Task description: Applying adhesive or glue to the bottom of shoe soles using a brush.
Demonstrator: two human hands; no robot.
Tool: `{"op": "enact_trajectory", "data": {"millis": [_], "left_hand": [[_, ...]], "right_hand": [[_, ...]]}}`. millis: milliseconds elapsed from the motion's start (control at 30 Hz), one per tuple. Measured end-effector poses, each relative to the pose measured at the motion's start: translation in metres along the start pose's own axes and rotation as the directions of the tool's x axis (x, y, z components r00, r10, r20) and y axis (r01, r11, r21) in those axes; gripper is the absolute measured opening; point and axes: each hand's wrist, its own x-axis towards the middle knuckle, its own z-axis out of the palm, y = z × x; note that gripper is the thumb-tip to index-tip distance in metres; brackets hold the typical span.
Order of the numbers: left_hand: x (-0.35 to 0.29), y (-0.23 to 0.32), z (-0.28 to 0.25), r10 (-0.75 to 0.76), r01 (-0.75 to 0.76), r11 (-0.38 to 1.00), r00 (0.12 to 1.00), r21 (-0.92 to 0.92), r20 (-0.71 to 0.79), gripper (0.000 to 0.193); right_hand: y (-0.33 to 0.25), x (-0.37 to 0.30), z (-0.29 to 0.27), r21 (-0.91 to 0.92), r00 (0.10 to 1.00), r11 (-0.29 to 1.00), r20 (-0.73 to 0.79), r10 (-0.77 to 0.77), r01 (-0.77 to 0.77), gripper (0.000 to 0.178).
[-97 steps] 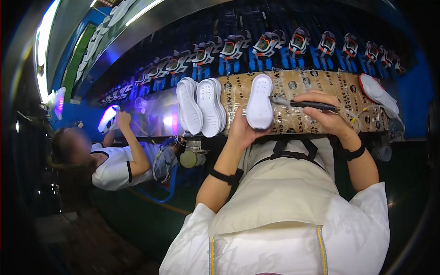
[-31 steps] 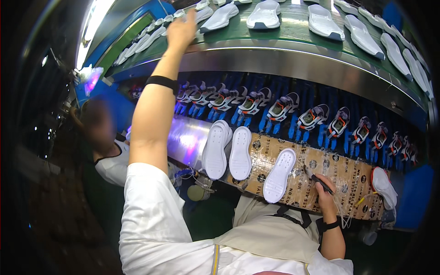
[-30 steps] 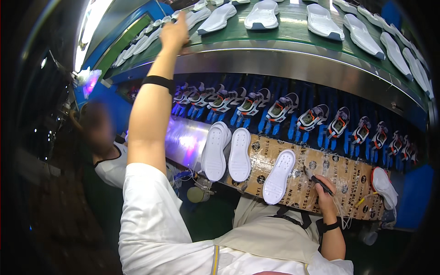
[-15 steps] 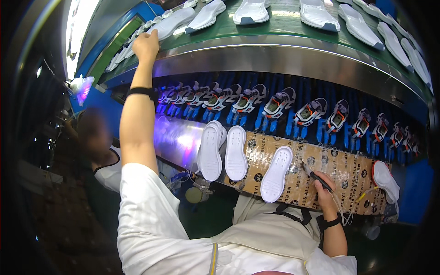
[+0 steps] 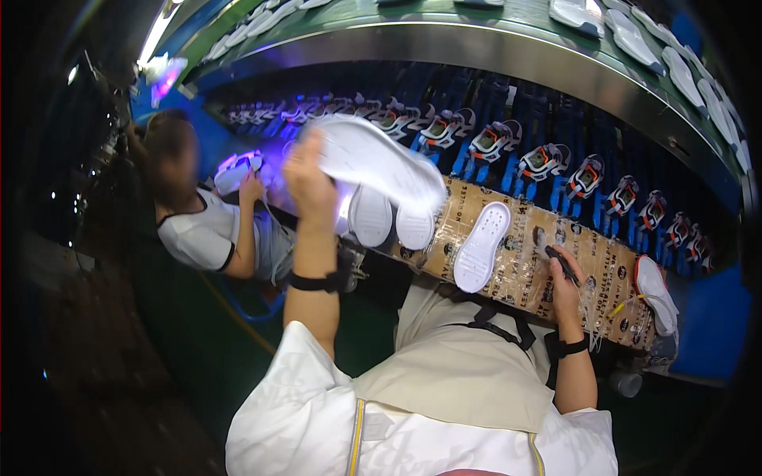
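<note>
A white sole [image 5: 385,159] is pinched by the left grip [image 5: 311,181] and extended toward four o'clock, the forearm [image 5: 312,311] pointed at twelve. Over the worktop [image 5: 520,274], a black-handled tool [image 5: 562,265] is clasped in the right grip [image 5: 565,287].

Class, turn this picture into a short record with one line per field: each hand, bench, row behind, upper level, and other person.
Left hand: grips a white sole, which looks motion-blurred
Right hand: holds a black-handled tool
Bench: printed brown covering, with a white sole with small holes lying on it
Row behind: grey, white and orange shoe uppers on blue supports
Upper level: white soles on a green surface
Other person: at left, wearing a white shirt
</note>
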Motion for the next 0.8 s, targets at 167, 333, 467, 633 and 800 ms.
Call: {"op": "enact_trajectory", "data": {"millis": [167,333,467,633,800], "left_hand": [[-0.143,-0.066,-0.002,-0.542,0.699,0.699,0.657,-0.153,0.524,0.025],[-0.201,-0.055,0.010,-0.411,0.905,0.161,0.424,-0.393,0.807,0.072],[-0.192,-0.057,0.015,-0.490,0.942,0.107,0.328,-0.318,0.807,0.092],[-0.186,-0.062,0.033,-0.534,0.878,0.114,0.449,-0.466,0.716,0.089],[-0.192,-0.065,0.046,-0.312,0.908,0.269,0.397,-0.321,0.863,0.082]], "right_hand": [[-0.020,-0.008,-0.014,0.055,0.988,0.986,-0.012,0.156,-0.156,0.022],[-0.024,-0.021,-0.024,0.270,0.980,0.943,0.007,0.199,-0.194,0.025],[-0.064,-0.021,-0.002,0.394,0.987,0.906,0.078,0.138,-0.158,0.028],[-0.130,-0.008,0.038,0.289,0.957,0.940,0.270,0.102,-0.182,0.022],[-0.146,0.015,0.073,0.414,0.953,0.900,0.302,0.009,-0.139,0.022]]}}
